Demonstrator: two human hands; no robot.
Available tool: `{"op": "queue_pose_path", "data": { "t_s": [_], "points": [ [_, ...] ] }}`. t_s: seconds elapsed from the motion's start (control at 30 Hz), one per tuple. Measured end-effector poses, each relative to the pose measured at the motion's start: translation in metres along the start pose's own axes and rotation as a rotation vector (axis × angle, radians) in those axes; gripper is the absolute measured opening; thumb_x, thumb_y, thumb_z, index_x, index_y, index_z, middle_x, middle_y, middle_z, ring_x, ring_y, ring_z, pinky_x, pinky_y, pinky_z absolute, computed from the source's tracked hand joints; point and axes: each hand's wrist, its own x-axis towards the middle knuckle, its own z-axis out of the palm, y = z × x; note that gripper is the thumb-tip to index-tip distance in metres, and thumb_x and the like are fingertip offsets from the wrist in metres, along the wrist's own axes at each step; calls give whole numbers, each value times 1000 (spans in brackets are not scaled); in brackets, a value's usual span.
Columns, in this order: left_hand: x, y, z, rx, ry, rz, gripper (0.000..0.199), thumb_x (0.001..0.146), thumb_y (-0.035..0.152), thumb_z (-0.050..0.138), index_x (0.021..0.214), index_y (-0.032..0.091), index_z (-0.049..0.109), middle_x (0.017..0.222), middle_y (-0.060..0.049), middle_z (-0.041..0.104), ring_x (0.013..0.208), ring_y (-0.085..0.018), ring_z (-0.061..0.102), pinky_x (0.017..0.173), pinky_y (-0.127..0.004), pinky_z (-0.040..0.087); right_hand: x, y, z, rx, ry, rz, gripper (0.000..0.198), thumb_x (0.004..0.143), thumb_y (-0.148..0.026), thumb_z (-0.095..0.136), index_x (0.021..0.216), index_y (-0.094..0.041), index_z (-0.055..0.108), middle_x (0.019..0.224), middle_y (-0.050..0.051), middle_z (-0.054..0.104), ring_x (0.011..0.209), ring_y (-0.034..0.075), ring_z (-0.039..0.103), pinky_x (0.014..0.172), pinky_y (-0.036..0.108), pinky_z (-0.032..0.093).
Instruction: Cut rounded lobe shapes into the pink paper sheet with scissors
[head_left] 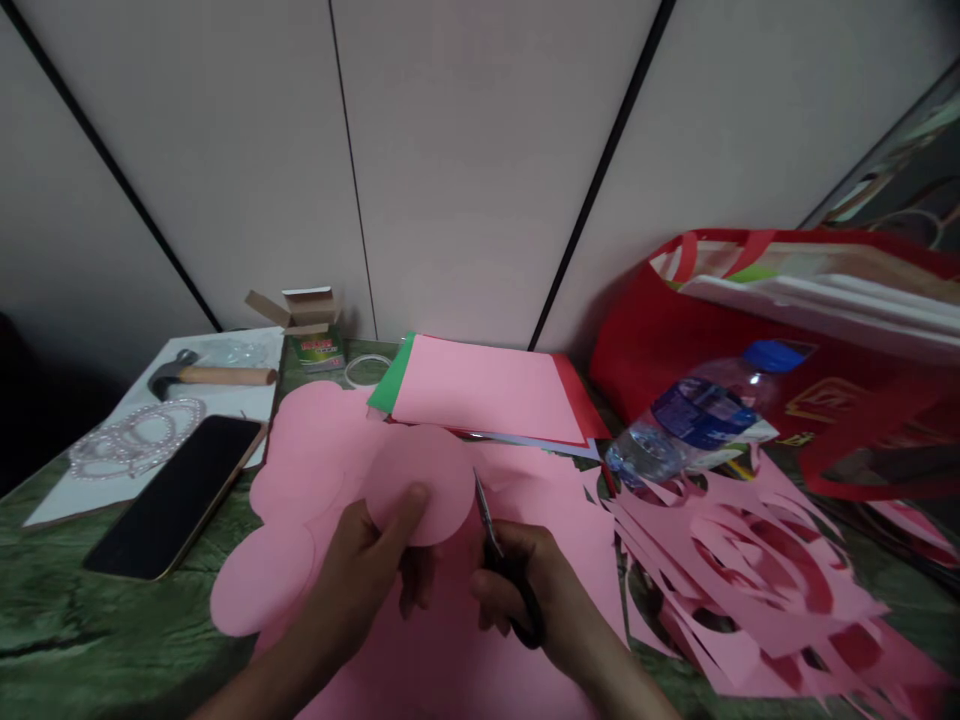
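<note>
Pinched between the thumb and fingers of my left hand (375, 560) is a round pink paper disc (442, 480), held over the pink sheets. My right hand (529, 580) grips black-handled scissors (487, 515), their blades pointing up beside the disc's right edge; whether they touch the paper I cannot tell. Beneath both hands lie large pink paper sheets (555, 560). More pink circles (262, 580) overlap in a loose pile to the left of my left hand.
Pink paper scraps (750, 590) heap at the right, near a plastic bottle (690, 415) leaning against a red bag (637, 330). Coloured paper (480, 385) is stacked behind. A phone (180, 500), hammer (217, 375), bead strands (139, 435) and opened box (315, 335) lie left.
</note>
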Motion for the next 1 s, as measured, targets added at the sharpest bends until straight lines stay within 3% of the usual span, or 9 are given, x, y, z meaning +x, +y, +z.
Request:
{"op": "queue_pose_path", "data": {
  "t_s": [0.23,0.5,1.0],
  "points": [
    [-3,8,5,163,118,-110,49,71,40,55,31,17,37,24,6,34,23,-5,30,30,-19,24,1,2,5,-2,5,41,25,61,-33,68,61,-16,50,45,-5,49,36,7,41,35,18,31],
    [-5,8,8,140,42,-239,42,68,38,56,35,17,43,28,5,38,23,-6,32,28,-19,23,4,-1,0,25,-28,-107,33,56,-36,75,65,-16,50,54,-6,39,47,7,31,43,20,28],
    [-7,9,12,143,77,-218,41,65,39,57,34,17,41,27,5,38,23,-6,31,28,-20,22,3,0,0,8,-23,-109,33,58,-37,72,65,-16,48,55,-6,39,49,8,31,45,21,24]
  ]
}}
